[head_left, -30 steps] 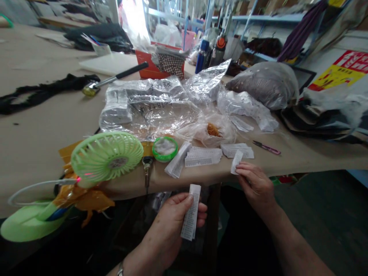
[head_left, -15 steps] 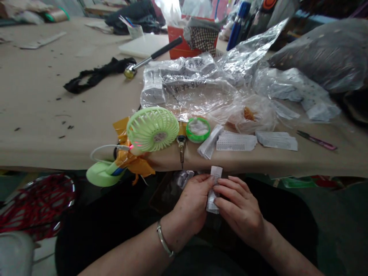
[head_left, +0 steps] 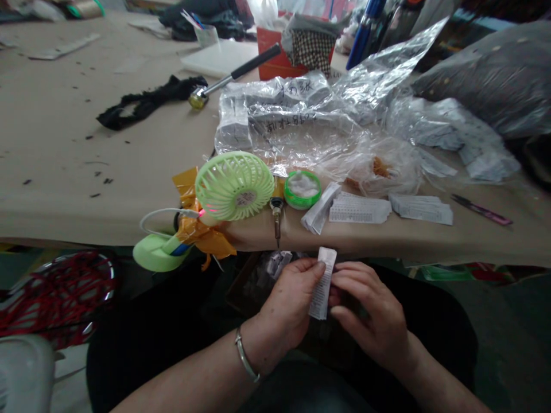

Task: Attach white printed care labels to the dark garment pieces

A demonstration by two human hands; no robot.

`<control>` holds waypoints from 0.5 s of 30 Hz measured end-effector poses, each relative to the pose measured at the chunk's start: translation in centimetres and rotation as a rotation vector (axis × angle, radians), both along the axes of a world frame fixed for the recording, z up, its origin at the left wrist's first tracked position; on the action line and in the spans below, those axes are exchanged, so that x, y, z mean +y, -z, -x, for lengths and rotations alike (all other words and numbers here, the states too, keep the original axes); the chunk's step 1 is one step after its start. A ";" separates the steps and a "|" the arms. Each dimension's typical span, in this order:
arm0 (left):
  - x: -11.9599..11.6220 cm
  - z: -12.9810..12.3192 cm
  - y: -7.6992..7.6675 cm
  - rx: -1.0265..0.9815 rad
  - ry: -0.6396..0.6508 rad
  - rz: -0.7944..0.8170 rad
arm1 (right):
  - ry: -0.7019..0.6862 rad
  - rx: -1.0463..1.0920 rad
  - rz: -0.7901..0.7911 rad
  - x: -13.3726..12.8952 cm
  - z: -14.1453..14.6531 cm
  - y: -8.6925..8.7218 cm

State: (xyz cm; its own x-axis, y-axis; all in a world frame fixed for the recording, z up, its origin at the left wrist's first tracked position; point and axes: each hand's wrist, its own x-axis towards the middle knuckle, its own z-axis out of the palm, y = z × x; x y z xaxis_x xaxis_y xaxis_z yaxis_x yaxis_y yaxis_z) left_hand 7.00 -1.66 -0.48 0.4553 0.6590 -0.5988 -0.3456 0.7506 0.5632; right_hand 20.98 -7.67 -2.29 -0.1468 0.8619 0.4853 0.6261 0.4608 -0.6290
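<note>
In the head view, my left hand (head_left: 286,301) pinches a narrow stack of white printed labels (head_left: 322,287) between thumb and fingers, just below the table edge. My right hand (head_left: 374,310) is close by on the right, its fingertips at the side edge of the labels and its thumb held apart; whether they touch is hard to see. On the table edge above lie a folded bundle of labels (head_left: 321,209), a fanned stack of labels (head_left: 359,209) and another label stack (head_left: 422,207).
A soldering iron (head_left: 277,221) points off the table edge beside a green fan (head_left: 235,186). Nearby are a green tub (head_left: 302,189) of white wadding, small pink snips (head_left: 482,210), clear plastic bags (head_left: 297,132) and a hammer-like tool (head_left: 235,77). Below, a box holds paper scraps (head_left: 275,265).
My right hand has drawn back slightly to the right from the front of the labels, its fingers loosening. My left hand keeps its pinch. The whole view has shifted a little.
</note>
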 end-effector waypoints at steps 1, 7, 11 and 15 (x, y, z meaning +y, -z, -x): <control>-0.1 0.1 -0.2 0.026 0.035 0.006 | 0.083 0.124 0.076 0.1 -0.2 0.0; -0.8 0.5 -1.2 0.102 0.194 -0.050 | 0.182 0.695 0.602 1.9 -0.6 -0.4; -1.0 0.9 -0.9 0.023 0.285 -0.054 | 0.142 0.779 0.672 2.1 0.0 -0.6; -0.8 1.6 -0.3 -0.092 0.373 0.029 | 0.149 0.716 0.695 1.6 0.5 -0.7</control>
